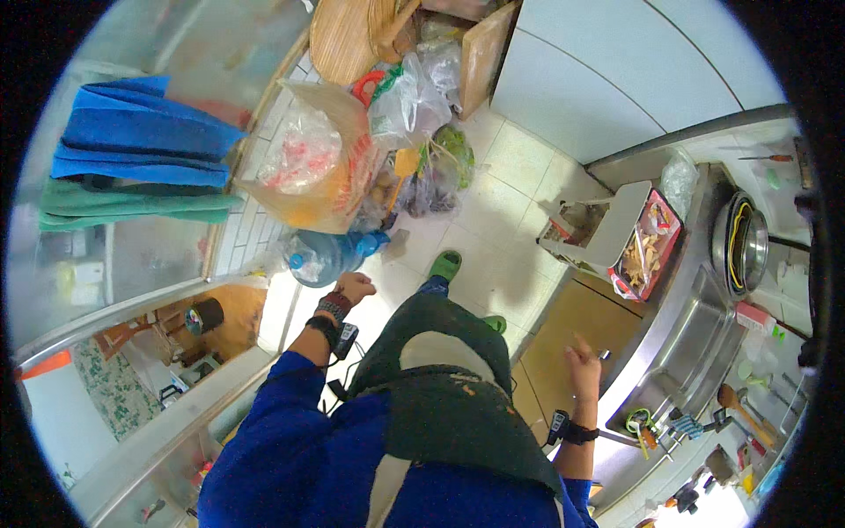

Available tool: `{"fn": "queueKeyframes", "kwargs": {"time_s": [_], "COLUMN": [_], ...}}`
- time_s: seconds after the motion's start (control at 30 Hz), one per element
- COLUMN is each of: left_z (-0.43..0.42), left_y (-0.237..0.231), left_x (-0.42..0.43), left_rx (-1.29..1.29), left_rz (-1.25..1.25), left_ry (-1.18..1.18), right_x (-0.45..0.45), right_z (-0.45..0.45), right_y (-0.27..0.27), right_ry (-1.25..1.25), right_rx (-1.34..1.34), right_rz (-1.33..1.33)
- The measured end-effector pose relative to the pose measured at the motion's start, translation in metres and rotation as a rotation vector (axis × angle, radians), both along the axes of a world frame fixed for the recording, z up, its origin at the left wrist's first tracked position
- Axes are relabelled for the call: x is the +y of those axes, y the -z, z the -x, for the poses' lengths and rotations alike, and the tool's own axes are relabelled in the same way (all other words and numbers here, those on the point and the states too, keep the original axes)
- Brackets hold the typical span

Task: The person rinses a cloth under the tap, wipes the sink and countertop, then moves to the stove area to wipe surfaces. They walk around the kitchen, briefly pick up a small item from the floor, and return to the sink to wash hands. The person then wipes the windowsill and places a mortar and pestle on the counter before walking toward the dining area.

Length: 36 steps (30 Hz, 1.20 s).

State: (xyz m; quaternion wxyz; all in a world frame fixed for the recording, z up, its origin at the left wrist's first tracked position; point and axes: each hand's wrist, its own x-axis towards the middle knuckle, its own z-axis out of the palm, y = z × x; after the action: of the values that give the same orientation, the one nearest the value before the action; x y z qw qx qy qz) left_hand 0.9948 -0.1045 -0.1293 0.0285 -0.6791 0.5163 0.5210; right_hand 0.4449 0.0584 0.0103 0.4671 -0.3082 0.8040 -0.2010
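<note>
My left hand (355,289) is loosely curled with nothing visible in it, just beside a blue plastic water jug (330,257) lying on the tiled floor. My right hand (582,360) hangs in front of a tan cabinet door (571,330), its fingers partly bent and apart, nothing in them. Devices are strapped to both wrists. Past the jug stands a large open plastic bag (317,158) with clear wrapping inside. Against it rest a white plastic bag (409,105) and a thin bag of dark produce (429,185). A red tray of dried pieces (647,244) sits at the counter's edge.
On the right runs a counter with a steel sink (693,330) and stacked metal basins (746,244). Blue towels (145,138) and a green towel (138,204) hang at the left. A woven round tray (340,39) leans at the far wall. My green shoes (445,265) are on the tiles.
</note>
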Motion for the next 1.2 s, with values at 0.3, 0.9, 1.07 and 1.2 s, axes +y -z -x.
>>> {"fn": "queueKeyframes", "kwargs": {"time_s": [0.3,0.9,1.07,1.2], "left_z": [0.130,0.650,0.754,0.834], "left_y": [-0.021,-0.205,-0.219,-0.238], "left_x": [-0.114,0.042,0.094,0.122], "left_rx": [0.350,0.887,0.912,0.992], "left_rz": [-0.128,-0.961,-0.900,-0.754], "left_ry": [0.171,0.199,0.352,0.514], "right_x": [0.089,0.247,0.247,0.247], "right_z": [0.013,0.174,0.263,0.323], "right_y": [-0.062,-0.106,-0.085,-0.064], "right_ry": [0.368,1.329,1.328,1.158], "right_rx": [0.257,-0.162,0.072,0.544], "right_rz": [0.183,0.793,0.571,0.309]}}
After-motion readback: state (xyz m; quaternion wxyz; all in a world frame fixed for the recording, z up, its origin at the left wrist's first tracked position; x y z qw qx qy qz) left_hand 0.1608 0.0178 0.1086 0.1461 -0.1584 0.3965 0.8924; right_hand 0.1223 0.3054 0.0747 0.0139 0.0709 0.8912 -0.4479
